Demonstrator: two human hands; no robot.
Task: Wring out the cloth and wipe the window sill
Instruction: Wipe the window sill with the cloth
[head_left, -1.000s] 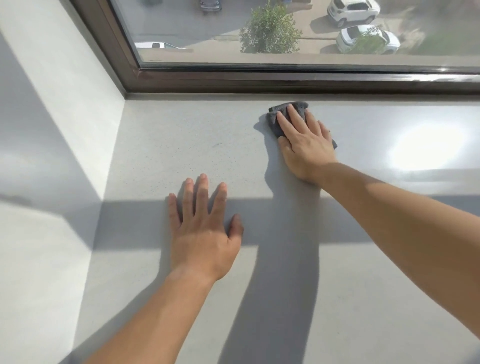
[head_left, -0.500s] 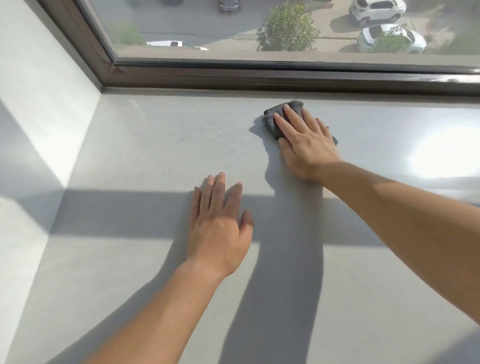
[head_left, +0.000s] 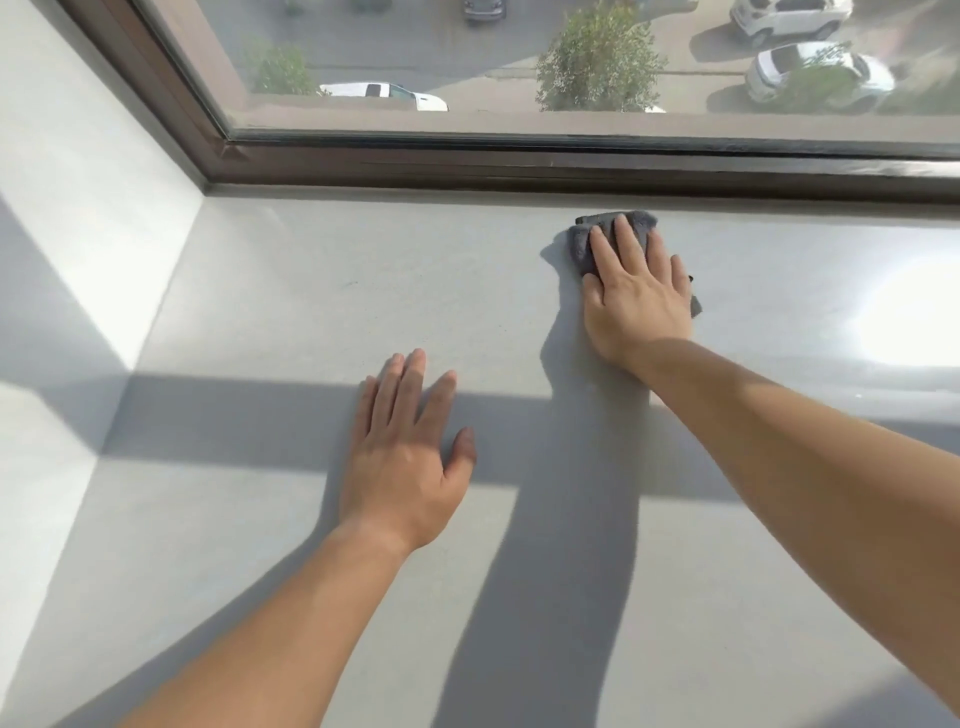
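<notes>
A small dark grey cloth (head_left: 584, 244) lies folded on the light grey window sill (head_left: 322, 291), close to the window frame. My right hand (head_left: 636, 293) presses flat on it with straight fingers, covering most of it; only its far and left edges and a corner at the right show. My left hand (head_left: 408, 457) rests palm down on the bare sill nearer to me, fingers straight and slightly spread, well apart from the cloth.
A dark brown window frame (head_left: 519, 169) runs along the sill's far edge. A white side wall (head_left: 78, 218) closes the sill on the left. Bright sun glare (head_left: 909, 317) lies on the sill at the right.
My right hand and the cloth have shifted a little toward the window frame. My left hand's fingers have drawn closer together, and the view has swung left.
</notes>
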